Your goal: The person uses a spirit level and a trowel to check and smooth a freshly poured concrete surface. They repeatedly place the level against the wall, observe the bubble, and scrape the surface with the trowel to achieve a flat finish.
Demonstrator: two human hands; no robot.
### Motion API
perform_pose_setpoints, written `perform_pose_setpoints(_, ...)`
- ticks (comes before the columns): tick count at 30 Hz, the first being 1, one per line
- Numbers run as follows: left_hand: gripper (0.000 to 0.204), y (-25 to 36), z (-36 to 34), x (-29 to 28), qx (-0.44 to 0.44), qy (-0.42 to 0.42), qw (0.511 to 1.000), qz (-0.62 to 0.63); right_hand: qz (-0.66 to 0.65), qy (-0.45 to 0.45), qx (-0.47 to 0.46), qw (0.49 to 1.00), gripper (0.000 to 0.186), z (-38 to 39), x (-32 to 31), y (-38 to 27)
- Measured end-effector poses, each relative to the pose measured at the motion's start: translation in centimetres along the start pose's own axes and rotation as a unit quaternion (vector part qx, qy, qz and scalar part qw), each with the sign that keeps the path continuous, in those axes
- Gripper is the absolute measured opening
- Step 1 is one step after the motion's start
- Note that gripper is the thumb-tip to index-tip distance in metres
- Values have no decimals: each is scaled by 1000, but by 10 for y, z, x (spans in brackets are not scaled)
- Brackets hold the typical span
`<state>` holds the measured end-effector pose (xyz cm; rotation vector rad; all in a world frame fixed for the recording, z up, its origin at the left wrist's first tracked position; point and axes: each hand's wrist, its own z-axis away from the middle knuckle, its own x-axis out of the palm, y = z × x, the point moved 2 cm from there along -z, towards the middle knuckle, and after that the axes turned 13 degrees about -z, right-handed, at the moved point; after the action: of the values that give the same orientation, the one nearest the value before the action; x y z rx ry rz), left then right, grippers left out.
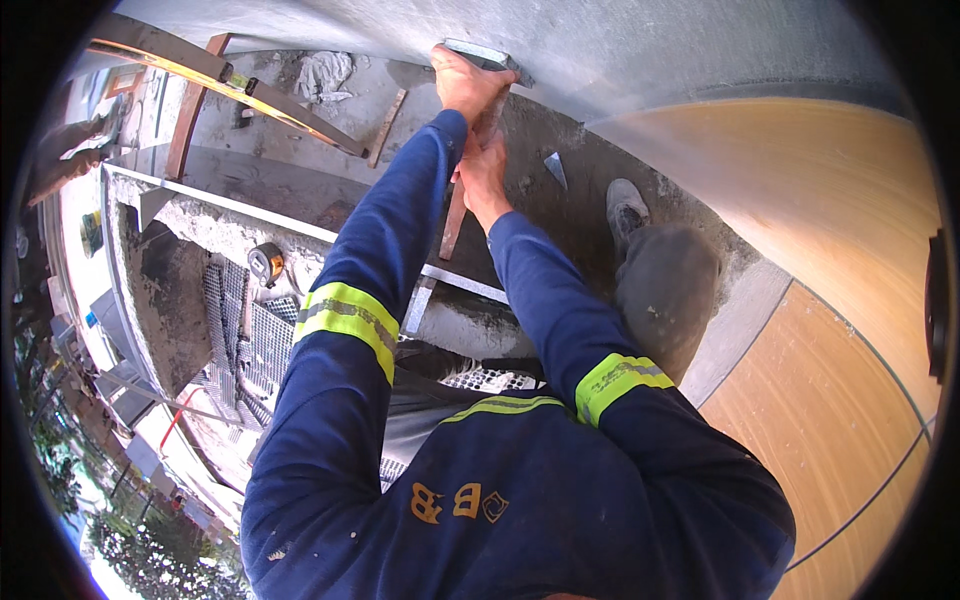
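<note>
At the top centre, my left hand [466, 84] is closed around a small grey rectangular block with a pale edge [478, 50], held up against the grey wall [640, 60]. I cannot tell the block's kind. Just below the left wrist, my right hand [484, 178] is closed on a narrow reddish-brown wooden strip [453, 225]. The strip runs down from under the hands toward the metal edge of the platform. How its upper end meets the block is hidden by my fingers. Both arms reach forward in dark blue sleeves.
Left of my arms lie a yellow spirit level [250, 95], wooden boards [190, 115], a crumpled pale sheet [322, 75] and a tape measure [266, 263]. A triangular metal piece [556, 169] lies near my shoe [627, 204]. Wood-look panels [800, 190] line the right. Another person's arm [65, 165] shows far left.
</note>
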<state>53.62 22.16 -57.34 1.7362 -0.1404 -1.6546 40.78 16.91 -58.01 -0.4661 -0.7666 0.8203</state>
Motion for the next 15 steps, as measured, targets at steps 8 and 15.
perform_pose_setpoints(8,110,-1,-1,-2,-34,-62,996,51,-53,-12,-28,998,41,7,7,-6)
perform_pose_setpoints(15,110,-1,4,3,-4,-4,1000,25,-2,-26,-8,1000,61,14,2,-12)
